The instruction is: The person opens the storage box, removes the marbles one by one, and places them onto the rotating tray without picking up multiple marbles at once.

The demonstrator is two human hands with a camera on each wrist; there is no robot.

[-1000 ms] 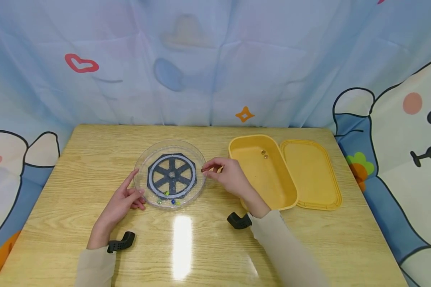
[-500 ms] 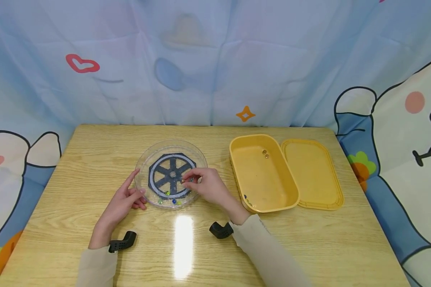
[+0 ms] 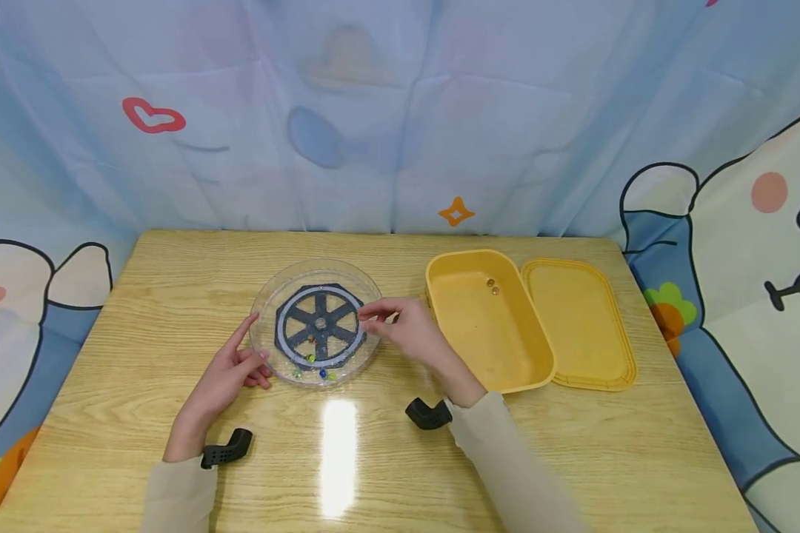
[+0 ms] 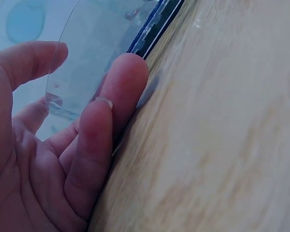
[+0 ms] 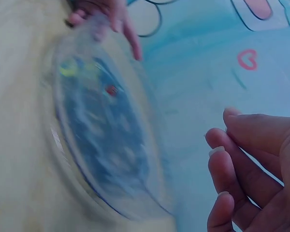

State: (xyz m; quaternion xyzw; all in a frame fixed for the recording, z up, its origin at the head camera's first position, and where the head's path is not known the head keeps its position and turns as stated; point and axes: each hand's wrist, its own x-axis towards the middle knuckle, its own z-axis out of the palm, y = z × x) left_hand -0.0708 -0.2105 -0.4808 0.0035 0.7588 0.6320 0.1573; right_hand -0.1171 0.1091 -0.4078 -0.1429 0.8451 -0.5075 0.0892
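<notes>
Curtain (image 3: 400,133) behind table (image 3: 200,274): spill risk

Box (image 3: 487,326) right of dish (image 3: 336,272). Left grip (image 3: 230,366): relaxed, touching dish. Right grip (image 3: 416,333): loosely bent, apparently empty, near dish. Marbles (image 3: 322,374): loose in dish, two visible in box; bumping the dish could scatter them.

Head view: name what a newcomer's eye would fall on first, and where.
Probably the bright yellow bin, right of centre on the wooden table, with a flat yellow lid at its right. Next comes the clear round dish to the left, its outline framing a dark wheel shape and small colourful marbles. The left hand touches the dish.
</notes>
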